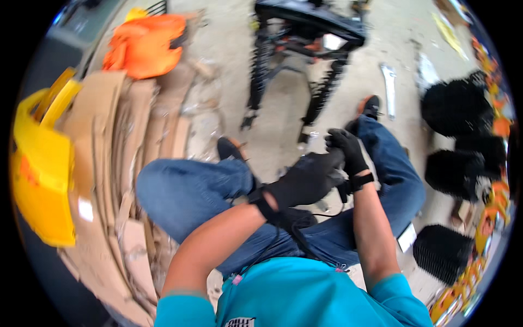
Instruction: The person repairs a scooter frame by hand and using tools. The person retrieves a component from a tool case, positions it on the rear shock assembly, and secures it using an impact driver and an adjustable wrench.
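Note:
My left hand (308,177) and my right hand (348,150), both in black gloves, meet above my lap between my bent knees. The fingers of each are curled closed. A small greyish piece (340,177) shows partly between the hands, too blurred and covered to name. A thin black cord (332,214) hangs beneath them. Just ahead of my hands stands a black metal frame (310,13) with two dark, ridged legs reaching down toward me. Their lower ends come close to my gloves.
A silver wrench (389,90) lies on the floor at the right. Several black ribbed pieces (444,250) line the right side near orange-and-yellow parts. Flattened cardboard (98,158) is stacked at the left, with a yellow panel (46,185) and an orange plastic part (144,46) nearby.

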Tool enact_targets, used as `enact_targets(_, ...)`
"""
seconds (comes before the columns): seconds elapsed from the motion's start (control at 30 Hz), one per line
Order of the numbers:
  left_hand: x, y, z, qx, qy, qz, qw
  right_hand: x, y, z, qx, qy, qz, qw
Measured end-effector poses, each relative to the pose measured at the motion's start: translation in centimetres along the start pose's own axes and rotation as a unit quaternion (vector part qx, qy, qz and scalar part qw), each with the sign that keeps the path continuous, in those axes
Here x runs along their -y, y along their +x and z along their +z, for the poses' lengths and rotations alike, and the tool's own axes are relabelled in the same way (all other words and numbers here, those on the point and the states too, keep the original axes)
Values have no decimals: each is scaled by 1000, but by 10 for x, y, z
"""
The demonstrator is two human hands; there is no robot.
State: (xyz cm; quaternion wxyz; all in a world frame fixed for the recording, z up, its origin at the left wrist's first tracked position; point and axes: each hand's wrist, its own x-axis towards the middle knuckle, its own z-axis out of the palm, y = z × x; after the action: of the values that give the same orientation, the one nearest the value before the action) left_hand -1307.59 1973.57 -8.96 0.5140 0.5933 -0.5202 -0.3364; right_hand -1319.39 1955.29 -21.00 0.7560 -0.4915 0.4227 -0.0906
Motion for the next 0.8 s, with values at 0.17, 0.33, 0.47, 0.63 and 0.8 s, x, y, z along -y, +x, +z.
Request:
enact_targets(0.17, -31, 20, -27, 6, -55, -99, 994, 106, -58, 15, 26, 170, -118, 978)
enact_targets(0.33, -30, 29, -32, -22, -202, -135, 970, 180, -174, 1, 41, 227, -297, 927)
enact_targets(0.47, -35, 35, -33, -81, -152, -158, 972, 187, -254, -55, -67, 215, -359, 906)
enact_targets(0.63, -27, 39, -39, -54, -148, -187, 970, 143, -349, -135, -228, 190, -386, 873)
enact_targets(0.8, -46, 50, -44, -81, -123, -146, 978, 72, -353, -175, -343, 202, -303, 866)
